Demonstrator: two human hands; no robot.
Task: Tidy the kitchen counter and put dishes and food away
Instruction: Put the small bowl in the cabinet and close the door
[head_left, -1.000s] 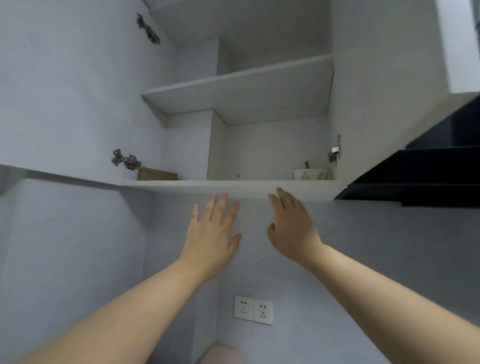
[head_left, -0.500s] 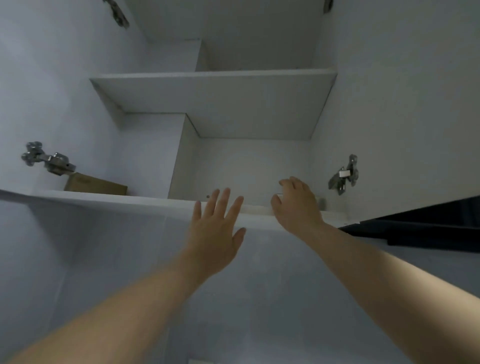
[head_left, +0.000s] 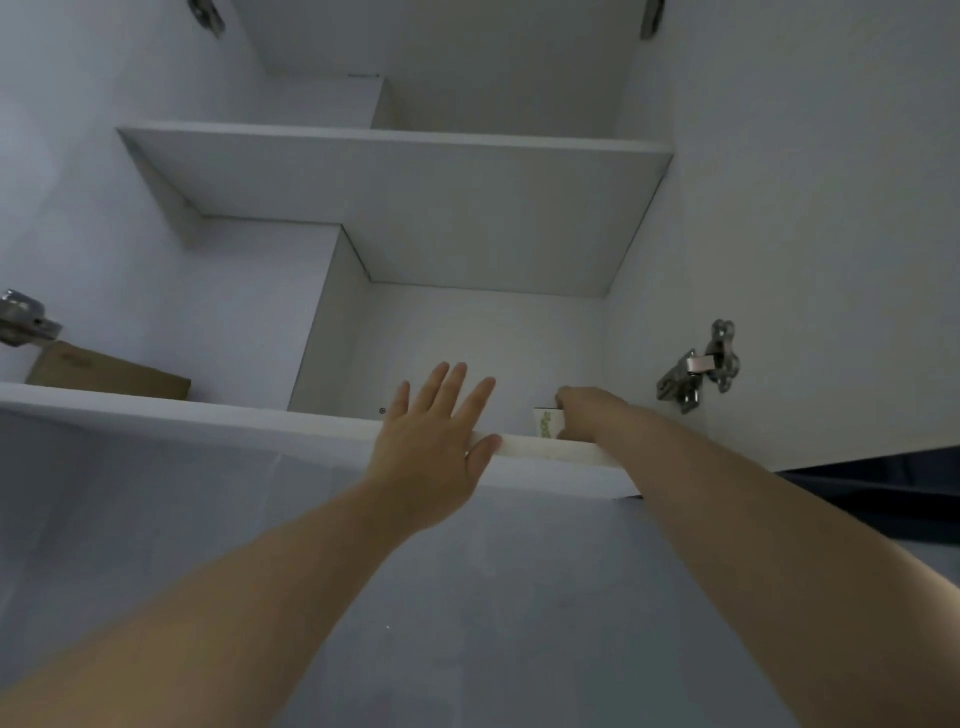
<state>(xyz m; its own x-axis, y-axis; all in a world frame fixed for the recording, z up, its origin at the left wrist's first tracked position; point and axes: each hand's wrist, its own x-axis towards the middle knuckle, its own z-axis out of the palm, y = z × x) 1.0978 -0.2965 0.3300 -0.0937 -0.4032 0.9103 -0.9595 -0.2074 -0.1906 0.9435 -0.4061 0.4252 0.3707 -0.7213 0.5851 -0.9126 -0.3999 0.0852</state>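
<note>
So compared to a second ago on my feed, the right hand (head_left: 587, 410) has gone from hovering below the bottom shelf (head_left: 208, 421) to reaching in over its front edge. It now sits on top of the little white bowl (head_left: 547, 422) with the green print. Back then the whole bowl was showing; now I only get a sliver of its side peeking out left of the knuckles.

The bowl stands upright, mouth up under the palm. Too little of it shows to call a long axis. It's just behind the shelf's front edge, toward the right front corner, below the hinge (head_left: 698, 366). The right fingers are curled down over the rim, gripping it as far as I can see.

The left hand (head_left: 434, 447) is flat with fingers spread, palm against the front edge, near the bowl but apart from it. A cardboard box (head_left: 109, 371) sits at the shelf's left end.
</note>
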